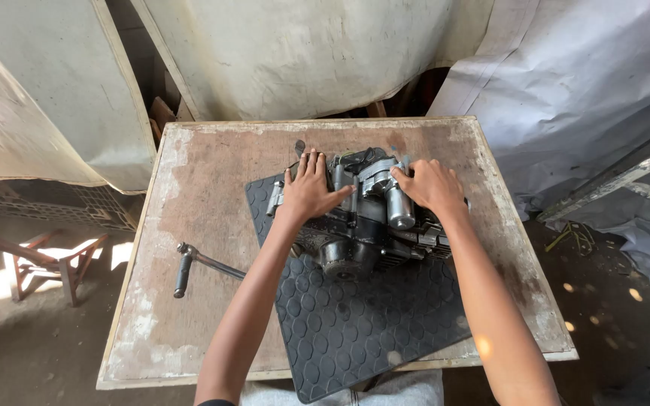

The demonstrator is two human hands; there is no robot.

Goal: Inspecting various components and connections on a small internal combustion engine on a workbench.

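With the left hand [308,188] lying flat, fingers spread, on the engine [362,218] and the right hand [430,186] curled over its top, the engine on the mat [355,323] could tip or slide toward the table [189,173] edge.

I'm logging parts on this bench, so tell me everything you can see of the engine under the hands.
The small motorcycle engine is grimy dark metal with a silvery cylindrical motor on top, cooling fins at its right and a kick lever jutting left. It sits on a black hex-patterned rubber mat on a worn wooden table. The left hand lies flat on it; the right hand rests on its top.
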